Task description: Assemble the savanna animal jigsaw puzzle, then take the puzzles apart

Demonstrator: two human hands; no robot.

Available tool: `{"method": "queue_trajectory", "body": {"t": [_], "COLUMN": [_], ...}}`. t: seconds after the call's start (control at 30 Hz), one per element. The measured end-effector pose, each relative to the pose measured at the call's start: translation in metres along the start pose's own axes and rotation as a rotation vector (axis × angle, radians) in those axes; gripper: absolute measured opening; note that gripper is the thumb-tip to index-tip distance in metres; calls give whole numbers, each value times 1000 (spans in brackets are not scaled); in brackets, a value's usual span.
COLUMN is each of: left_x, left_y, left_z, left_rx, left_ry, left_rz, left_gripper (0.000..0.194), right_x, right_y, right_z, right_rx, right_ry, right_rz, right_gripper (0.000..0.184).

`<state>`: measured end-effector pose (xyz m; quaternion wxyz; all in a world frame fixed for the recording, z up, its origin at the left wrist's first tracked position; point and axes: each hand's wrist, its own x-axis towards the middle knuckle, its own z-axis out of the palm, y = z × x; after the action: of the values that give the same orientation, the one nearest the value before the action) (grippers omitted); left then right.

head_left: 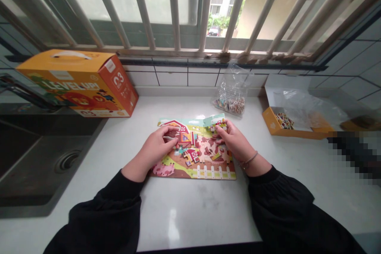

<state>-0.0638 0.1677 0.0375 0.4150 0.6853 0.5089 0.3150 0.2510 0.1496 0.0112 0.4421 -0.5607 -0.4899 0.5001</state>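
Observation:
A farm jigsaw puzzle (178, 172) lies on the white counter, with a red barn, a spotted cow, a pink pig and a white fence. At its upper right corner, my right hand (235, 139) pinches a joined puzzle section (214, 120), which looks slightly raised and tilted. My left hand (157, 145) rests over the puzzle's left side, thumb and index finger apart, beside a loose orange puzzle piece (185, 138). Another loose piece with a red barn door (192, 155) lies on top of the puzzle's middle. My left palm's underside is hidden.
An orange carton (116, 83) stands at the back left, near the dark sink (26, 166). Against the back wall sits a clear plastic bag (230, 101) of puzzle pieces. An open box (276, 129) with more pieces is at right. Window bars (174, 12) run behind the counter.

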Motion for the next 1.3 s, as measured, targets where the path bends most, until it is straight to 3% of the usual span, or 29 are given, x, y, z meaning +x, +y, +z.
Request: {"method": "queue_trajectory", "body": {"t": [0.17, 0.27, 0.37, 0.53, 0.67, 0.93, 1.03, 1.13, 1.23, 1.3], "left_x": [4, 9, 13, 12, 9, 4, 6, 8, 9, 8], "left_y": [-7, -21, -32, -33, -24, -5, -7, -12, -15, -15], "left_z": [-9, -15, -17, -13, -12, -3, -2, -4, -6, -7], "left_rx": [416, 615, 680, 573, 415, -203, -238, -175, -65, 2], "left_ry": [142, 290, 269, 180, 217, 289, 331, 359, 363, 359], "left_rz": [155, 107, 46, 97, 83, -101, -136, -155, -136, -108], "left_gripper": [27, 36, 47, 49, 43, 44, 47, 42, 35, 33], "right_x": [1, 0, -2, 0, 3, -3, -4, -9, -17, -20], "right_y": [-1, -3, -5, 1, 6, -5, -6, -11, -22, -28], "right_z": [1, 2, 3, 2, -2, -2, -4, -7, -9, -10], "right_rx": [-17, -34, -58, -102, -236, -352, -507, -498, -435, -472], "right_ry": [3, -10, -28, 10, 52, -6, -8, 53, 253, 249], "right_rz": [18, -28, -23, -24, -85, -125, -203, -304, -559, -728], "right_gripper": [44, 36, 29, 30, 23, 36, 31, 26, 20, 9]}}
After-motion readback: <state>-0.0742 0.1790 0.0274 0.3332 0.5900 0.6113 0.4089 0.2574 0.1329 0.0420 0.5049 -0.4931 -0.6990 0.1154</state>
